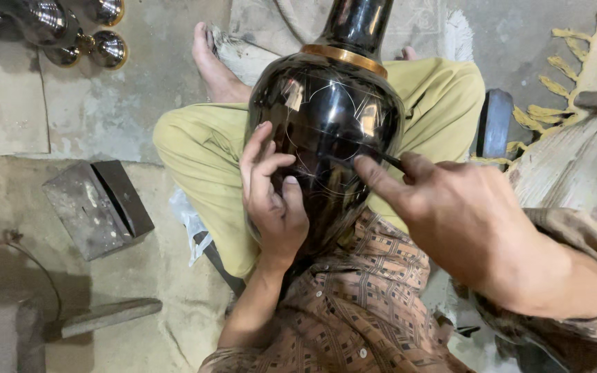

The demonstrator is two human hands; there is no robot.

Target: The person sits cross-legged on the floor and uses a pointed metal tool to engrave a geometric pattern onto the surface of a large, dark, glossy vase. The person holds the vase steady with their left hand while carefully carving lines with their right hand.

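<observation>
A large glossy black vase (326, 110) with a gold band at its neck lies across my lap, neck pointing away from me. Thin scratched lines mark its belly. My left hand (271, 197) rests flat against the vase's near left side, fingers spread upward. My right hand (450, 214) grips a thin dark engraving tool (390, 160), whose tip touches the vase's right side. My forefinger lies along the tool.
A grey metal block (95, 207) lies on the concrete floor at left. Several shiny black and gold vessels (98, 45) stand at top left. A wooden stick (108, 316) lies at lower left. A fringed mat (575, 76) is at right, and a bare foot (212, 62) shows beyond my knee.
</observation>
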